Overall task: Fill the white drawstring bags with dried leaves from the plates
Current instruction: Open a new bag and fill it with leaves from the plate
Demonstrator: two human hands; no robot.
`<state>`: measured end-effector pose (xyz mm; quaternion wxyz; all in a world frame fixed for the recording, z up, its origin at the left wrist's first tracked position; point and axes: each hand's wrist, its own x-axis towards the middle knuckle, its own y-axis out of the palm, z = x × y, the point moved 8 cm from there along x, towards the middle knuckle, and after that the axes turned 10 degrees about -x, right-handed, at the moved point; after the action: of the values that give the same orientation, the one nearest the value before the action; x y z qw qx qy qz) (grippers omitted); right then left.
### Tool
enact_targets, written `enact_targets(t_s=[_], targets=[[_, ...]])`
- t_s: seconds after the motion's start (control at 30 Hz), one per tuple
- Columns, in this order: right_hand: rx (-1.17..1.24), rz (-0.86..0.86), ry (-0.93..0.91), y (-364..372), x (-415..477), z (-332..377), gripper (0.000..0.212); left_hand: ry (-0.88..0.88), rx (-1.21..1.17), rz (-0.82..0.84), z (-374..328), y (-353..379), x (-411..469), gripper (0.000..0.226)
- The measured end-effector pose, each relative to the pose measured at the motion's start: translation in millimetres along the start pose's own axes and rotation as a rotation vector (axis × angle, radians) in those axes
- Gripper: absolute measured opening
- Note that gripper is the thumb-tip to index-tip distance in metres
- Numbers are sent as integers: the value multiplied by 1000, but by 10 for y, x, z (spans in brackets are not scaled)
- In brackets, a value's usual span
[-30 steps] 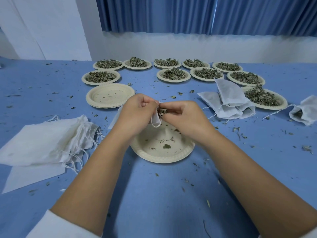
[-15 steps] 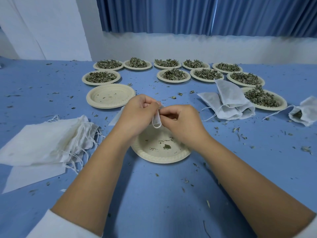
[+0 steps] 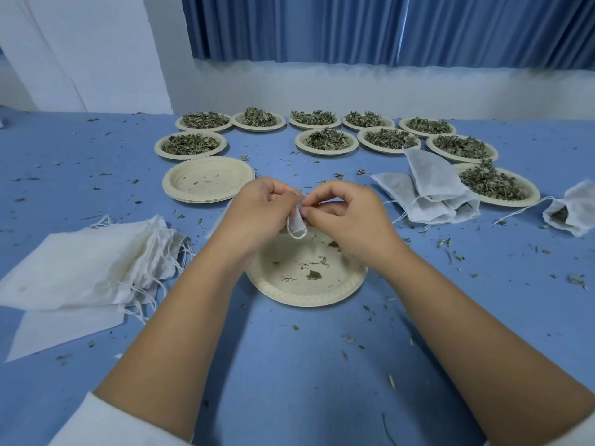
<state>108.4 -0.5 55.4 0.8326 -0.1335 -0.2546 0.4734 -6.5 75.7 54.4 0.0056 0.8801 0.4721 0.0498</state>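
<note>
Left hand (image 3: 260, 214) and right hand (image 3: 351, 220) both pinch the mouth of one bag (image 3: 296, 225), held over the near plate (image 3: 306, 300), which holds only scraps; how full the bag is cannot be told. Filled bags (image 3: 428, 194) lie to the right; empty bags (image 3: 87, 262) are piled to the left; ten plates of leaves (image 3: 326, 152) stand behind, so most work appears outstanding.

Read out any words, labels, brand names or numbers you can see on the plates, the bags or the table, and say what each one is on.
None: no readable text shows in this view.
Paper plates: only an embossed rim pattern, no print.
White drawstring bags, including the held bag: plain.
Blue table and curtain: no sign or number.
</note>
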Motion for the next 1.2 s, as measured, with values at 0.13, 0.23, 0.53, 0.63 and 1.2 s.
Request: enact_targets(t_s=[0.13,0.23,0.53,0.63,1.2], targets=[[192,44,34,13,31,-23,29,5,-30,-25,-20,-30,-1,11],[205,41,6,-4,30,21,36,11,-56,-56,-28,-70,7,14],[-782,198,-32,12,21,-41,44,39,-41,-92,-16,-166,52,20],[-1060,347,-52,196,-37,-107,41,43,-34,-97,-9,-169,60,19],[-680,590,7,246,-210,-103,28,52,-53,-87,-2,-148,67,12]])
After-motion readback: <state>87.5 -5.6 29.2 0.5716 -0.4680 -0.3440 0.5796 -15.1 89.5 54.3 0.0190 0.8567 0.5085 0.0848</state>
